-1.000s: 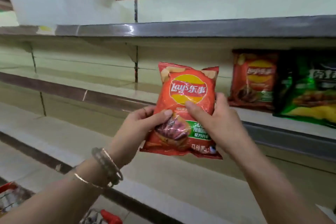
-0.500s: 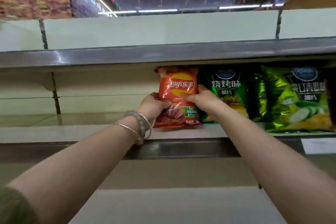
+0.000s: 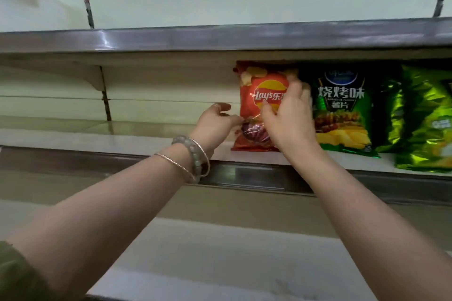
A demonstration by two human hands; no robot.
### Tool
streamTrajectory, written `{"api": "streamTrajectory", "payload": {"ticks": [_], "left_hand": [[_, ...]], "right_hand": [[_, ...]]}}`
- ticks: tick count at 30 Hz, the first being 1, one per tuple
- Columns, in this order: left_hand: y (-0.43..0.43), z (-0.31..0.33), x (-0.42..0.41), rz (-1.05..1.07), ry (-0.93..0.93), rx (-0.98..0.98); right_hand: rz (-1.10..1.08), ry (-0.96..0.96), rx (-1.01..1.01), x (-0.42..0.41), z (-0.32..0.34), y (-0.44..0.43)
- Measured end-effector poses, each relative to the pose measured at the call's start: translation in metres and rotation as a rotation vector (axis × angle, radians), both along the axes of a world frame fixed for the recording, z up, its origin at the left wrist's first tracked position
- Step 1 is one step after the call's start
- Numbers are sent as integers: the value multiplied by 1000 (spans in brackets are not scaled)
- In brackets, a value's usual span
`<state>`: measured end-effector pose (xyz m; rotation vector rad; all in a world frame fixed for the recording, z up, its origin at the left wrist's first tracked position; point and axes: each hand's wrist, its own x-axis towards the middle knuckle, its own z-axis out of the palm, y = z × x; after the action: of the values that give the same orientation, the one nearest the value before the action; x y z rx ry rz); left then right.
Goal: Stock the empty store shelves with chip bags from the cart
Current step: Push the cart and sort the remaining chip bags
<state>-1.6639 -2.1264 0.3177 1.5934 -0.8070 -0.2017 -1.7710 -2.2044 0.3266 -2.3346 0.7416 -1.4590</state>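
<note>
A red Lay's chip bag (image 3: 254, 85) stands upright on the middle shelf (image 3: 146, 139), just left of a dark green chip bag (image 3: 342, 110). My right hand (image 3: 291, 120) lies over the red bag's front and right edge, with fingers spread on it and reaching between the two bags. My left hand (image 3: 215, 124), with bracelets on the wrist, is at the bag's lower left edge. Its fingers are apart and only the thumb touches the bag. The cart is out of view.
A shiny light green bag (image 3: 425, 124) stands to the right of the dark green one. The upper shelf's metal edge (image 3: 220, 38) hangs close above the bag tops. The middle shelf stretches bare to the left. A lower shelf (image 3: 220, 252) juts out beneath my arms.
Both hands carried the red bag up from in front of me onto the middle shelf beside the green bag. My left hand has loosened, and my right hand has shifted onto the bag's front.
</note>
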Motion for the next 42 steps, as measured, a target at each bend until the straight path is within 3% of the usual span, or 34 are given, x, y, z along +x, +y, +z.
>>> {"api": "streamTrajectory", "payload": {"ticks": [3,8,12,15,22,28,35,42], "left_hand": [[45,-13,-11,95,-114,-157],[140,-53,2,252,-81,-222],[224,-96,33,472,-6,-163],[286,-133,52,621,67,-145],[438,-220,88,980,319,-136],[528,-291,100,1194,588,-73],[559,-349,113,1280,830,-94],[569,-418,125,1422,1012,-203]], "right_hand": [[328,-188,-110,15,-12,49],[714,-192,-63,76,-49,121],[971,-72,112,126,-79,190],[1110,4,111,165,-103,247],[1380,389,300,249,-184,398],[1453,833,271,284,-276,488],[1435,1206,313,324,-373,526],[1215,1556,503,358,-498,554]]}}
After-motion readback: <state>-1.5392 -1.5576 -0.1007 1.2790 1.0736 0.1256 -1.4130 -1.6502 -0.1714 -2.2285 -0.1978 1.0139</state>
